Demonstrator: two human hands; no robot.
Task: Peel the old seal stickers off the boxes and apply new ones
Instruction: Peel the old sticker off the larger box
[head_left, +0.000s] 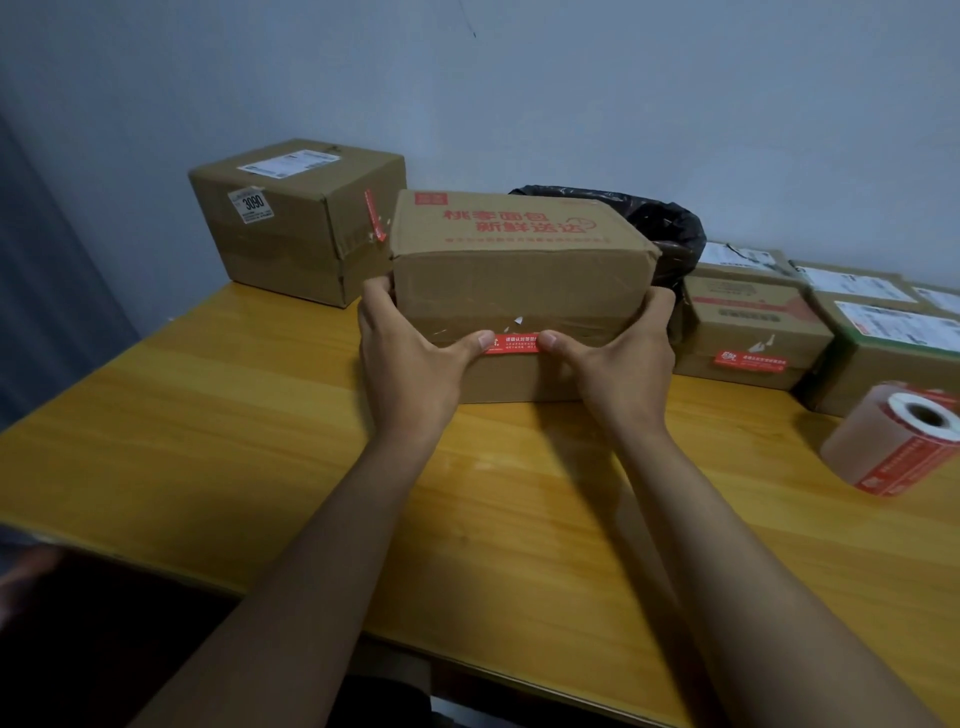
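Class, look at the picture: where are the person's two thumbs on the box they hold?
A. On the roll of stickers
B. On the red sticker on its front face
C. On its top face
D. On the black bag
B: both thumbs press the ends of the red sticker on the front of the box, left hand and right hand at its sides.

"3090" on back box's (296, 221) white label (249, 203); "桃李面包 新鲜送达" atop held box (519, 270)

Matt cardboard box (519, 291), glossy wooden table (234, 441)
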